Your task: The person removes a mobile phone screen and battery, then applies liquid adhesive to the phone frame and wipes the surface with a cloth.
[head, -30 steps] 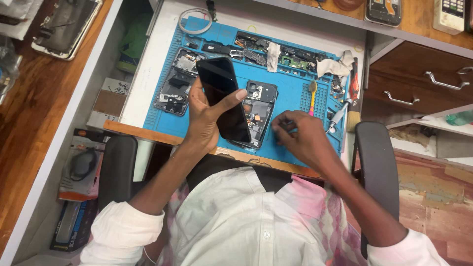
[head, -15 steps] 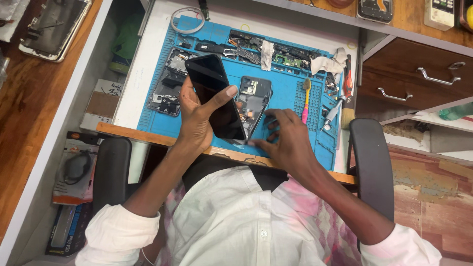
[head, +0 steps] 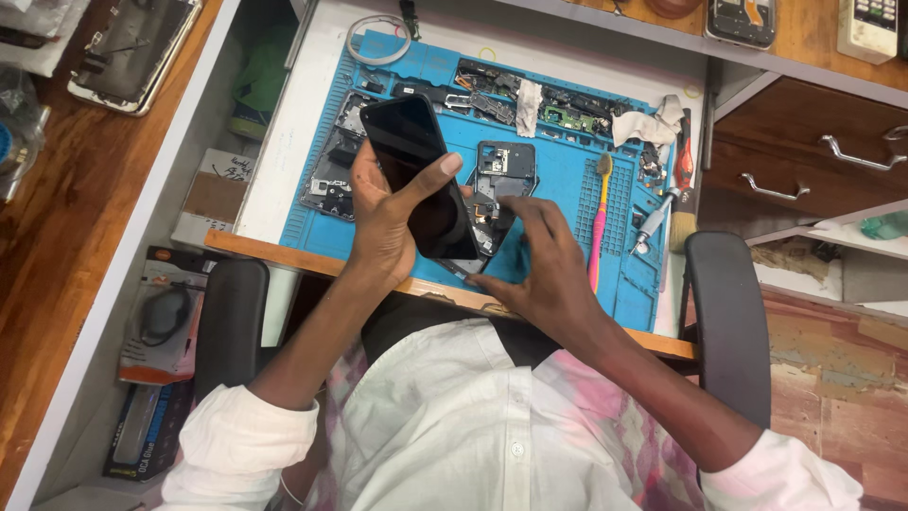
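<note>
Head view, looking straight down over the person's shoulders at a blue mat (head: pixel 567 180) on a white desk. The left hand (head: pixel 388 222) is closed around a dark phone screen (head: pixel 416 175), thumb pressed across the glass, holding it tilted up off the mat. The screen's lower end hides part of the opened phone body (head: pixel 506 175) lying flat on the mat just behind it, so only the upper half of that body and some of its insides show.

The right hand (head: pixel 544 260) reaches in from the right with its fingers curled down at the phone body's lower edge. Its fingertips are bunched together, but they are turned away from the camera and I cannot tell whether they pinch anything.

Along the mat's far edge lie small black parts and a green circuit board (head: pixel 572 118), too small to make out. A pink brush (head: pixel 599 227) lies just right of the right hand, and a screwdriver (head: pixel 654 220) beyond it. Another phone (head: pixel 137 47) sits on the wooden surface at the left, cut off by the frame.
</note>
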